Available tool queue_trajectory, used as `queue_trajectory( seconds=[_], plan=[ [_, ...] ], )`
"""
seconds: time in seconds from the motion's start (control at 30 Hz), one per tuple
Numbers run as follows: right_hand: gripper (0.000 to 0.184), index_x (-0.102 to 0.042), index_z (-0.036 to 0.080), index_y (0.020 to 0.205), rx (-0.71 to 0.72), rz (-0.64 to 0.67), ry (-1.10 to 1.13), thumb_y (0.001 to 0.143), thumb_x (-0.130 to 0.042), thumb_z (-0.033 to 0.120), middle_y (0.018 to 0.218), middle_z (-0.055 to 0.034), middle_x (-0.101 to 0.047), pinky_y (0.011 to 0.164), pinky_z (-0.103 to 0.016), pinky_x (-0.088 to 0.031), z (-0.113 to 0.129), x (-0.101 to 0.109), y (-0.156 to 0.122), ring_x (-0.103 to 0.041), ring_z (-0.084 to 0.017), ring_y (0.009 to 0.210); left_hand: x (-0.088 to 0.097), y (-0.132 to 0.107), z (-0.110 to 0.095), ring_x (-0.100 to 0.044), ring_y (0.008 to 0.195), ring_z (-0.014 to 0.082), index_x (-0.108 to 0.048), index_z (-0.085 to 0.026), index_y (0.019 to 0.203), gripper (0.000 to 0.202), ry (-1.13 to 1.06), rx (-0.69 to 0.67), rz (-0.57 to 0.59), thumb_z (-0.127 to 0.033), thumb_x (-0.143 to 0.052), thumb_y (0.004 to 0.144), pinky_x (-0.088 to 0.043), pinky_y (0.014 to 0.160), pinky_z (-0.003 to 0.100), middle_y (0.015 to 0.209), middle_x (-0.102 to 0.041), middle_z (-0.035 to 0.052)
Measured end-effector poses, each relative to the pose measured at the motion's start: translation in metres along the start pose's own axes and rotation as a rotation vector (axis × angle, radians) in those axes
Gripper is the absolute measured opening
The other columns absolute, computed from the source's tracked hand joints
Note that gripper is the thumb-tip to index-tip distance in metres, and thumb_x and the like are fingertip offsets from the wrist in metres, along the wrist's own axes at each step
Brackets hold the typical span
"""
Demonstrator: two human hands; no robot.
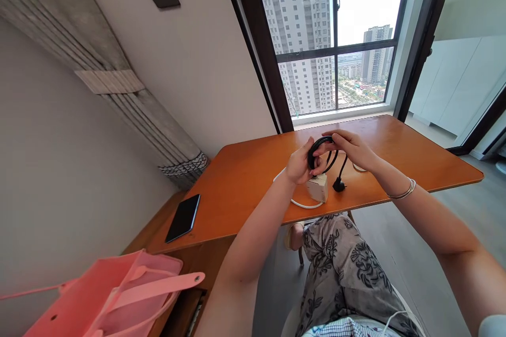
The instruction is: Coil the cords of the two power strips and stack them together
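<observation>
Nearest to me, a pink bag (106, 295) is sitting at my lower left, its strap lying across its open top, and my patterned trousers (343, 268) are showing below the table's edge. Further out, a dark phone (183, 217) is lying flat on the orange wooden table (245, 179), well apart from my hands. Near the table's front edge, a small white power adapter (317, 188) is resting with its white cord (300, 203) curving beside it, and a black plug (339, 185) is hanging down just beside the adapter. Above them I am holding a coiled black cable (321, 151): my left hand (299, 165) is gripping the coil's left side with fingers curled shut around it, while my right hand (351, 147), bangles (403, 190) on its wrist, is pinching the top of the loop between thumb and fingertips. Beyond the table, a big window (336, 37) is showing tall apartment towers.
</observation>
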State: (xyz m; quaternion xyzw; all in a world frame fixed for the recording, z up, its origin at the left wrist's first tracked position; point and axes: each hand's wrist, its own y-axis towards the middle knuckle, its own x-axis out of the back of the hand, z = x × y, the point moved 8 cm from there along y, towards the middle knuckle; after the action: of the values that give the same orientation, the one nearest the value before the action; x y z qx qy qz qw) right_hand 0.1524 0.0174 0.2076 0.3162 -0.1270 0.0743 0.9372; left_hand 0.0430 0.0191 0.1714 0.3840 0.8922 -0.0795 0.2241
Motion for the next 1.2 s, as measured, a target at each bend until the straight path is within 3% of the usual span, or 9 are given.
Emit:
queue_trajectory(
  seconds=[0.17, 0.27, 0.4, 0.6, 0.7, 0.8, 0.93, 1.1, 1.2],
  plan=[
    [0.050, -0.067, 0.018, 0.112, -0.103, 0.091, 0.133, 0.089, -0.058, 0.062, 0.094, -0.0064, -0.070, 0.076, -0.031, -0.054, -0.008, -0.008, 0.000, -0.066, -0.019, 0.090, 0.005, 0.001, -0.003, -0.028, 0.031, 0.0043, -0.034, -0.020, 0.064, 0.052, -0.008, 0.011, -0.003, -0.060, -0.044, 0.097, -0.015, 0.030, 0.015, 0.051, -0.043, -0.0041],
    [0.048, -0.066, 0.017, 0.110, -0.113, 0.081, 0.111, 0.090, -0.057, 0.060, 0.086, -0.0043, -0.068, 0.071, -0.028, -0.053, -0.009, -0.007, -0.001, -0.066, -0.016, 0.082, 0.010, 0.002, -0.007, -0.025, 0.033, 0.0000, -0.032, -0.018, 0.064, 0.054, -0.066, -0.041, -0.053, -0.060, -0.051, 0.094, -0.012, 0.029, 0.013, 0.065, -0.054, -0.0005],
    [0.045, -0.066, 0.017, 0.101, -0.080, -0.001, 0.056, 0.093, -0.052, 0.059, 0.073, -0.0008, -0.063, 0.065, -0.027, -0.052, -0.012, -0.005, -0.001, -0.062, -0.014, 0.068, 0.007, 0.003, -0.007, -0.020, 0.032, -0.0023, -0.032, -0.018, 0.063, 0.056, -0.085, -0.023, -0.055, -0.060, -0.053, 0.093, -0.012, 0.028, 0.011, 0.065, -0.052, -0.0020],
    [0.047, -0.065, 0.019, 0.115, -0.028, -0.007, 0.026, 0.096, -0.047, 0.057, 0.083, -0.0025, -0.064, 0.066, -0.027, -0.053, -0.015, -0.006, -0.003, -0.064, -0.014, 0.074, 0.005, 0.002, -0.008, -0.020, 0.032, -0.0024, -0.031, -0.017, 0.061, 0.057, -0.082, -0.050, -0.082, -0.055, -0.058, 0.093, -0.014, 0.030, 0.010, 0.057, -0.046, -0.0053],
    [0.047, -0.063, 0.019, 0.125, -0.023, 0.043, 0.042, 0.097, -0.048, 0.054, 0.095, -0.0053, -0.066, 0.068, -0.028, -0.055, -0.015, -0.007, -0.006, -0.067, -0.015, 0.079, 0.005, 0.002, -0.007, -0.019, 0.031, 0.0001, -0.030, -0.018, 0.060, 0.057, -0.087, -0.042, -0.077, -0.055, -0.056, 0.094, -0.014, 0.029, 0.010, 0.047, -0.033, -0.0083],
    [0.044, -0.062, 0.018, 0.128, -0.013, 0.073, 0.024, 0.097, -0.049, 0.047, 0.090, -0.0045, -0.067, 0.070, -0.029, -0.056, -0.014, -0.008, -0.007, -0.067, -0.016, 0.079, 0.006, 0.002, -0.006, -0.018, 0.031, 0.0021, -0.030, -0.019, 0.060, 0.056, -0.099, -0.030, -0.078, -0.056, -0.056, 0.094, -0.014, 0.029, 0.011, 0.043, -0.024, -0.0102],
    [0.040, -0.061, 0.018, 0.129, 0.010, 0.064, -0.048, 0.100, -0.042, 0.040, 0.075, -0.0005, -0.063, 0.069, -0.029, -0.055, -0.011, -0.008, -0.008, -0.065, -0.015, 0.071, 0.007, 0.002, -0.004, -0.018, 0.031, 0.0024, -0.031, -0.019, 0.061, 0.056, -0.128, -0.015, -0.094, -0.057, -0.058, 0.092, -0.014, 0.029, 0.011, 0.043, -0.024, -0.0108],
    [0.041, -0.058, 0.019, 0.133, 0.054, 0.040, -0.184, 0.096, -0.050, 0.036, 0.086, -0.0037, -0.068, 0.075, -0.033, -0.055, -0.005, -0.009, -0.009, -0.068, -0.017, 0.073, 0.006, 0.002, -0.004, -0.019, 0.031, 0.0020, -0.032, -0.019, 0.061, 0.055, -0.116, -0.026, -0.093, -0.057, -0.054, 0.094, -0.015, 0.030, 0.011, 0.043, -0.028, -0.0096],
    [0.037, -0.060, 0.018, 0.128, 0.048, 0.033, -0.179, 0.098, -0.045, 0.034, 0.077, -0.0017, -0.066, 0.074, -0.034, -0.055, -0.007, -0.010, -0.008, -0.066, -0.017, 0.070, 0.006, 0.002, -0.002, -0.019, 0.031, 0.0021, -0.031, -0.019, 0.060, 0.056, -0.126, -0.017, -0.082, -0.057, -0.055, 0.094, -0.017, 0.031, 0.012, 0.043, -0.028, -0.0094]
  ],
)
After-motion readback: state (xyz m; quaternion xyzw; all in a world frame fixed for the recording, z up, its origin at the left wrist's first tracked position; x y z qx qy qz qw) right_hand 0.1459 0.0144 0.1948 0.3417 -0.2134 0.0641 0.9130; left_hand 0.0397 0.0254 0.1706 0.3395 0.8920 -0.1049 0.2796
